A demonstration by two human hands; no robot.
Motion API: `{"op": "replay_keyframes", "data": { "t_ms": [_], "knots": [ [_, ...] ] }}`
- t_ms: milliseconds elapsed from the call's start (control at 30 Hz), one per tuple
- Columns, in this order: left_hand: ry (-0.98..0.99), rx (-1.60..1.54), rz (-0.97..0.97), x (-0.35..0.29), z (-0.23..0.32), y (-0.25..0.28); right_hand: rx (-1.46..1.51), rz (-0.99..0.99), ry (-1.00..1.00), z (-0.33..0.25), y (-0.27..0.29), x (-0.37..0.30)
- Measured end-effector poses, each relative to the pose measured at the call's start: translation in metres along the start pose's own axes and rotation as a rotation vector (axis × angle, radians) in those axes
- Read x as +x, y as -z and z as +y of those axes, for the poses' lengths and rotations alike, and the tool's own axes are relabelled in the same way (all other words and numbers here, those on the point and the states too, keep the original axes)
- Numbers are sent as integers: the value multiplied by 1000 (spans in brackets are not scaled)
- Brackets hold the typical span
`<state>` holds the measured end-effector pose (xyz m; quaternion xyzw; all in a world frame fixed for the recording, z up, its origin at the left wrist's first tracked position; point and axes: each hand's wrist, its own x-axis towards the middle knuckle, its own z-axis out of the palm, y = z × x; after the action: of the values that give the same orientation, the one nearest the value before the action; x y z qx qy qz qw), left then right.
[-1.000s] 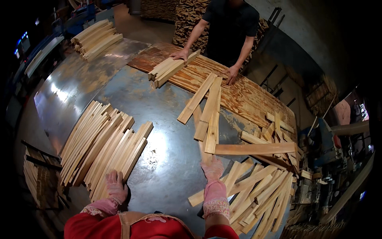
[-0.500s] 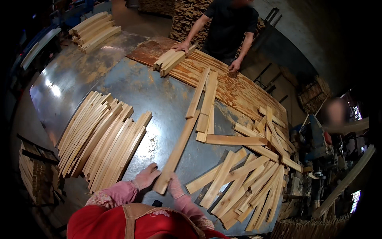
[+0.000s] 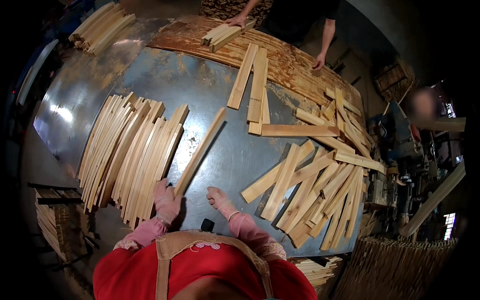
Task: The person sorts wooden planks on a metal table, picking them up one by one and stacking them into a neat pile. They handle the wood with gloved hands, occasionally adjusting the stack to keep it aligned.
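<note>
My left hand grips the near end of a wooden strip, which is turned on its narrow edge and slants away over the metal table. Just left of that hand stands a row of strips, packed side by side. To the right of the held strip, my right hand is closed in a loose fist above the bare metal, with nothing visible in it. Further right lies a loose heap of strips, crossing one another at many angles.
Across the metal table, a co-worker's hand rests on a small bundle of strips on a plywood sheet. A few strips lie mid-table. Another stack sits far left; machinery stands at right.
My left hand has taken the strip and moved left with it, toward the packed row. My right hand has let go of it and closed. The view has shifted.
</note>
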<state>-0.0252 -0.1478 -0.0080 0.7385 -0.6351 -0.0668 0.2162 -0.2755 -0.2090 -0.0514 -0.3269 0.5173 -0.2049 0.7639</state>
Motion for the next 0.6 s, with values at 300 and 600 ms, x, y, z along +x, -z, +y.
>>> {"op": "replay_keyframes", "data": {
  "t_ms": [300, 600],
  "knots": [
    [12, 232, -88, -2, -38, 38, -560, 285, 309, -43, 46, 65],
    [-307, -255, -148, 206, 102, -61, -1230, 987, 107, -317, 141, 161]
  ]
}}
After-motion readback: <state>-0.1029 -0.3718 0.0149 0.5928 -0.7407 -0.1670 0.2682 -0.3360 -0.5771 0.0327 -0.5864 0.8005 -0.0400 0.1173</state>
